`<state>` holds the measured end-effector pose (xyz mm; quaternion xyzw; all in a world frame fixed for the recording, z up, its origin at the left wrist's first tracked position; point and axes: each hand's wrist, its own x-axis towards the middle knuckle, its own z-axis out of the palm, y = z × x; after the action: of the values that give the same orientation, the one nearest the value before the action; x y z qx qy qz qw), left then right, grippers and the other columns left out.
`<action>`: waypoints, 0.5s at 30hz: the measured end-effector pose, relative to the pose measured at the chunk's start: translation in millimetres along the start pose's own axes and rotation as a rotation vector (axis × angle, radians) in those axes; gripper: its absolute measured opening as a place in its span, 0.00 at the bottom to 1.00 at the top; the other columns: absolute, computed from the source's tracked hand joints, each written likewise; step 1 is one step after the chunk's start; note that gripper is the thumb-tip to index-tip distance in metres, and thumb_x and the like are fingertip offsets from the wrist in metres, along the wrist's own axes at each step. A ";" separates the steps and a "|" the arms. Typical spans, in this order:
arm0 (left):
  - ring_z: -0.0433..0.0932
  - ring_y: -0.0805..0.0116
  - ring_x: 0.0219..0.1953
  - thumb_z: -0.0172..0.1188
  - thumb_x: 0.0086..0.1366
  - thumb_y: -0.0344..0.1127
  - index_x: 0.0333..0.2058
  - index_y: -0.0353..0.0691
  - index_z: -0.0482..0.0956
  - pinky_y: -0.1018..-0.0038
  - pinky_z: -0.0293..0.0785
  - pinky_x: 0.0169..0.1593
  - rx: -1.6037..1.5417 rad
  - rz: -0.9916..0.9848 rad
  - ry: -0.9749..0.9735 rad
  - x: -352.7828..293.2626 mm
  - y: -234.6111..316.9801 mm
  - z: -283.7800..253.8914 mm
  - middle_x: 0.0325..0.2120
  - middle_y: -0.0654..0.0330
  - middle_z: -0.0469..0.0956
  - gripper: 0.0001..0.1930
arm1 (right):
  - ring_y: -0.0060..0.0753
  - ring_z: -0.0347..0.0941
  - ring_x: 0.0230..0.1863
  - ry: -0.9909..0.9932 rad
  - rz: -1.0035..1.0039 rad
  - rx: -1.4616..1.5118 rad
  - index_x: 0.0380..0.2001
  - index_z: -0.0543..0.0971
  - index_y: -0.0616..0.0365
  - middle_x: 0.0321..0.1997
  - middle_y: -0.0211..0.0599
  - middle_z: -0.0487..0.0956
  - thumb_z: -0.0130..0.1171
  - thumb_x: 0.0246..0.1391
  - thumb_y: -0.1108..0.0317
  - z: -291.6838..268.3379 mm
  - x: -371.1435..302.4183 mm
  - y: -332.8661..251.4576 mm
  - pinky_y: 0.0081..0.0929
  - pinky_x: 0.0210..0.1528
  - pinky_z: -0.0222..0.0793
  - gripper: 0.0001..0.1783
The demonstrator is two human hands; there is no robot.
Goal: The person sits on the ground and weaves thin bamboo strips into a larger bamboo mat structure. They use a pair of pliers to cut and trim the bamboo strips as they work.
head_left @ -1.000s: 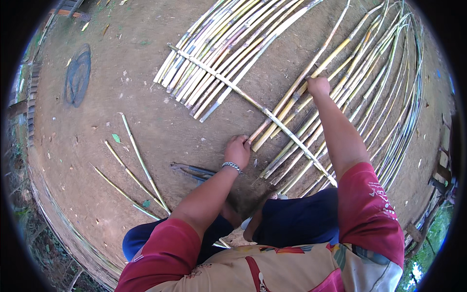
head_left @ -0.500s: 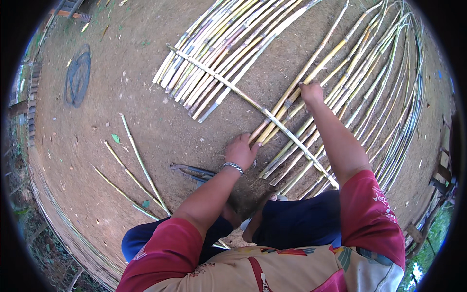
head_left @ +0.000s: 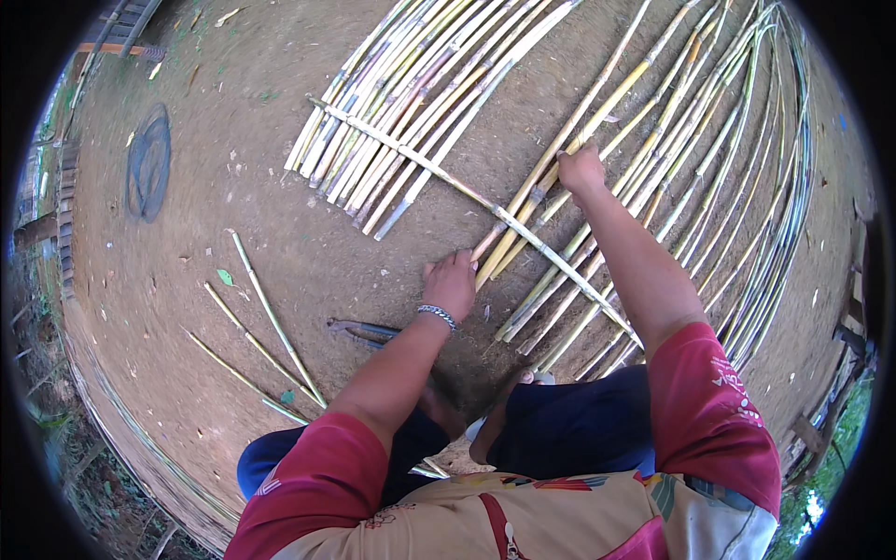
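In front of me, bamboo poles lie side by side on the ground, with one thin bamboo crosspiece (head_left: 448, 179) lying across them. My left hand (head_left: 452, 285) is closed around the near end of a slim brown-yellow bamboo pole (head_left: 528, 179). Beside it, a thicker yellow bamboo pole (head_left: 611, 101) has its near end just off my fingers. Farther up, beyond the crosspiece, my right hand (head_left: 581, 171) has its fingers curled on these poles; its fingertips are partly hidden. A silver chain bracelet (head_left: 437, 315) circles my left wrist.
A tight row of pale bamboo poles (head_left: 411, 107) lies at the far left. More thin poles (head_left: 737, 187) fan out on the right. Dark-handled pincers (head_left: 359, 330) rest left of my left hand. Loose sticks (head_left: 271, 303) and a dark coiled net (head_left: 149, 163) lie farther left.
My left hand has shifted slightly left with the slim pole's end, and the thicker pole's end now shows beside it. My right hand has moved slightly left along the poles.
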<state>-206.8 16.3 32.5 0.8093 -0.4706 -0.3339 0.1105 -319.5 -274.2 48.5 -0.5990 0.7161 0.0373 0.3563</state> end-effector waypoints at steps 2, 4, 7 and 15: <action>0.80 0.50 0.46 0.50 0.72 0.42 0.48 0.41 0.77 0.53 0.63 0.55 0.037 -0.013 0.002 0.9 1.4 -8.2 0.41 0.49 0.82 0.14 | 0.60 0.71 0.63 0.004 -0.002 0.015 0.66 0.57 0.69 0.63 0.64 0.72 0.59 0.62 0.56 -1.3 2.7 2.6 0.41 0.64 0.69 0.39; 0.80 0.50 0.45 0.51 0.72 0.42 0.45 0.42 0.78 0.54 0.64 0.53 0.063 -0.018 0.022 0.4 -0.3 -12.4 0.39 0.50 0.82 0.13 | 0.60 0.72 0.62 -0.011 0.001 0.067 0.63 0.60 0.71 0.61 0.64 0.73 0.60 0.61 0.56 4.9 2.6 1.8 0.41 0.63 0.70 0.37; 0.80 0.50 0.44 0.54 0.70 0.42 0.43 0.42 0.79 0.54 0.66 0.52 0.079 0.001 0.063 2.6 2.7 -15.1 0.39 0.51 0.82 0.12 | 0.61 0.72 0.62 0.014 -0.001 0.125 0.59 0.63 0.74 0.59 0.67 0.74 0.61 0.60 0.58 4.5 5.4 3.5 0.42 0.63 0.69 0.34; 0.80 0.48 0.43 0.56 0.68 0.41 0.44 0.40 0.80 0.53 0.70 0.50 0.066 -0.006 0.186 2.3 -11.9 -9.3 0.39 0.49 0.82 0.12 | 0.62 0.71 0.62 0.028 -0.045 0.046 0.59 0.62 0.75 0.60 0.68 0.73 0.59 0.62 0.57 7.4 -10.5 -14.1 0.44 0.65 0.67 0.34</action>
<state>-191.8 19.4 32.6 0.8414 -0.4666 -0.2419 0.1258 -303.2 -265.9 54.0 -0.6071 0.7082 0.0045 0.3604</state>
